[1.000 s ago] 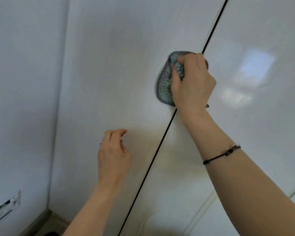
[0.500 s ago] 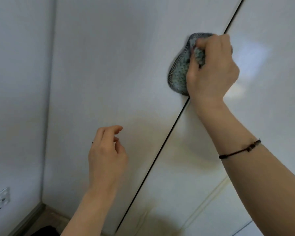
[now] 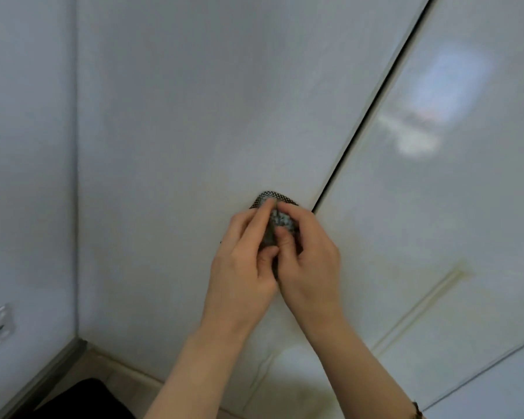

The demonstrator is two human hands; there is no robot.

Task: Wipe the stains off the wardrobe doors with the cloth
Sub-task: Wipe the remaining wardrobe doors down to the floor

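Plainly the chief risk is a loose hold: the cloth (image 3: 280, 220) is bunched small between the two hands, and if either set of fingers eases off while the wad is being reshaped, it could slip out and drop to the floor (image 3: 109, 368) below them. A wad this tight also offers little wiping face, so a soiled fold turned outward would likely smear the glossy left door (image 3: 194, 116) rather than clean it. Just right of the fingers runs the dark gap (image 3: 375, 101) between the doors, where a trailing hem could snag on a sideways stroke. Further right and lower, the right door (image 3: 436, 207) carries yellowish streaks (image 3: 430, 297) that look not yet dealt with and could be missed if wiping is confined to the patch by the gap. As to the grasp, the left hand (image 3: 242, 267) has its fingers (image 3: 262, 211) curled onto the left side of the cloth, forefinger stretched up along it and thumb tucked in from below. The right hand (image 3: 310, 267) mirrors it, fingers (image 3: 297, 216) bent over the wad's upper right and thumb pressing into its middle, so both hands grip the cloth firmly. The cloth sits between the fingertips, in front of the left door; whether its dark netted edge touches the panel cannot be told.
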